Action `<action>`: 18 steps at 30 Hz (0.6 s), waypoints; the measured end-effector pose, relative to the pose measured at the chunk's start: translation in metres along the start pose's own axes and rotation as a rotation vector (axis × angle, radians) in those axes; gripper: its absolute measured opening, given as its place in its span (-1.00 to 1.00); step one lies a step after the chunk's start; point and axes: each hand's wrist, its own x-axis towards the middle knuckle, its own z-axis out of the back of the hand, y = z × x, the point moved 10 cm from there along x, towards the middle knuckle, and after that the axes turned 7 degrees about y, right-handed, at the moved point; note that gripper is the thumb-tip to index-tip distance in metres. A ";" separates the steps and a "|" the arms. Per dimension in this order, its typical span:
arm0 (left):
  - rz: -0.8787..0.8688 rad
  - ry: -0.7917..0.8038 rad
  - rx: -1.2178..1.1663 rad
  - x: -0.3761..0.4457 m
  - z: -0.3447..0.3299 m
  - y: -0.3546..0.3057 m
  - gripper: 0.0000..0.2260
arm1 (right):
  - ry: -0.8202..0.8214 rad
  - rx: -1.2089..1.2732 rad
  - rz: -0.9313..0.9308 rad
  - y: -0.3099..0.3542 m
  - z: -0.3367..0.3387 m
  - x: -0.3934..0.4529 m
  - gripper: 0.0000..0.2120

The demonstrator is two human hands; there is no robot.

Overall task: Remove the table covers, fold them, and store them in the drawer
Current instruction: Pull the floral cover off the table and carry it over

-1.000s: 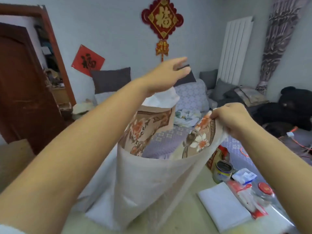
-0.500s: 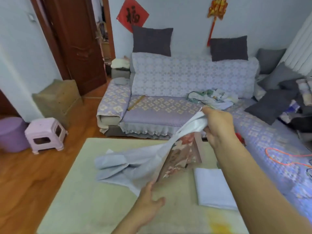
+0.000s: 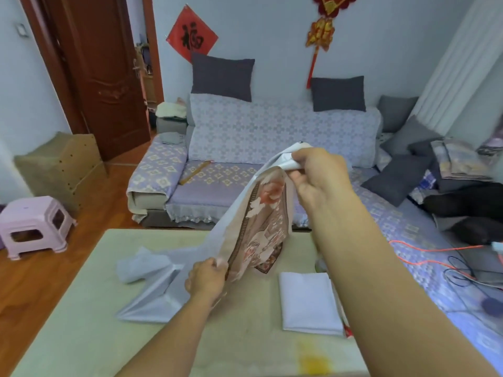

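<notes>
Pale green table (image 3: 81,336) fills the foreground, with a patterned sofa (image 3: 272,131) behind it. Since 0.5 s ago the left hand (image 3: 206,278) has risen off the table and now pinches the lower edge of the floral table cover (image 3: 261,224), while the right hand (image 3: 321,175) grips its top corner higher above the table. Between both hands the cover hangs taut; its pale tail trails on the table, left of a folded white cloth (image 3: 307,303).

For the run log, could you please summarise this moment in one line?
left hand: grips cover edge | right hand: holds corner raised | folded cloth: on table
</notes>
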 end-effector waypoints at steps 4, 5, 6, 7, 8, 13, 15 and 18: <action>-0.151 -0.114 0.031 -0.018 0.012 0.001 -0.82 | -0.095 -0.047 -0.012 0.003 0.045 0.021 -0.77; -0.201 -0.147 -0.054 -0.026 0.022 0.006 -0.78 | -0.138 -0.063 -0.019 0.002 0.065 0.028 -0.71; -0.234 -0.196 -0.123 -0.035 0.037 0.011 -0.75 | -0.172 -0.063 -0.045 0.001 0.085 0.037 -0.67; -0.256 -0.254 -0.159 -0.044 0.057 0.014 -0.76 | -0.197 -0.107 -0.074 0.000 0.104 0.046 -0.67; -0.285 -0.310 -0.174 -0.053 0.078 0.012 -0.78 | -0.222 -0.306 -0.085 0.002 0.124 0.052 -0.68; -0.492 -0.385 -0.002 -0.095 0.149 -0.051 -0.83 | -0.191 -1.360 0.686 0.026 0.095 0.007 -0.58; -0.664 -0.296 0.117 -0.113 0.149 -0.089 -0.84 | 0.383 -1.535 0.784 -0.035 0.024 -0.023 -0.28; -0.884 -0.260 0.291 -0.152 0.144 -0.134 -0.82 | 0.795 -1.914 0.538 -0.128 0.000 -0.038 -0.10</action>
